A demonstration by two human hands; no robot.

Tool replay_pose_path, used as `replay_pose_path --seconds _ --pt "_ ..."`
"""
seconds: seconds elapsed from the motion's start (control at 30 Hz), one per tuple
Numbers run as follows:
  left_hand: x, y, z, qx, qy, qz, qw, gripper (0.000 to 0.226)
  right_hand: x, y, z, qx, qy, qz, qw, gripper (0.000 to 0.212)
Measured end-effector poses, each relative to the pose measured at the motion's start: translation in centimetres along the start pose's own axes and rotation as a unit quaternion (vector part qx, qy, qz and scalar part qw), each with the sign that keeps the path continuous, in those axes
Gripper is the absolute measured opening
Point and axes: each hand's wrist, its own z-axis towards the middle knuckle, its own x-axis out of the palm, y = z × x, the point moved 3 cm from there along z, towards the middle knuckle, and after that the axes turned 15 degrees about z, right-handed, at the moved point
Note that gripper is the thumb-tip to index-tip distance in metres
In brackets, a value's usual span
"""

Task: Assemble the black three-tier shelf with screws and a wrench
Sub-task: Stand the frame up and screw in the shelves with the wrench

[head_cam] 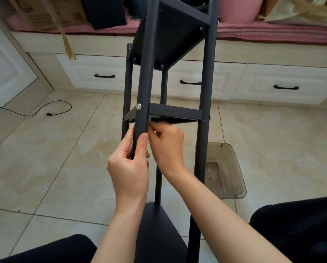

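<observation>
The black three-tier shelf (206,76) lies tilted toward me, its poles running from my lap up to the window seat. My left hand (129,168) grips the nearest pole (144,82) just below the middle tier (175,112). A silver screw head (138,106) sits in that pole at the tier's corner. My right hand (167,144) reaches behind the pole under the middle tier with fingers curled and pinching something small that I cannot make out. A third black tier panel (158,230) lies near my knees.
A clear plastic tray (229,173) with small hardware sits on the tiled floor to the right. A black cable (50,111) lies on the floor at left. White drawers (284,86) and a pink-cushioned window seat (272,33) stand behind. My knees frame the bottom.
</observation>
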Motion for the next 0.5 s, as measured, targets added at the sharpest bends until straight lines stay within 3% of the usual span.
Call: replay_pose_path --seconds 0.23,0.5 --pt "-0.3 0.3 0.4 0.01 -0.012 0.0 1.0 0.034 1.7 -1.3 0.6 -0.012 -0.035 0.047 0.998 0.019" --pt "-0.4 0.4 0.4 0.009 -0.011 -0.003 1.0 0.033 1.6 -1.4 0.5 -0.014 -0.005 0.053 0.998 0.017"
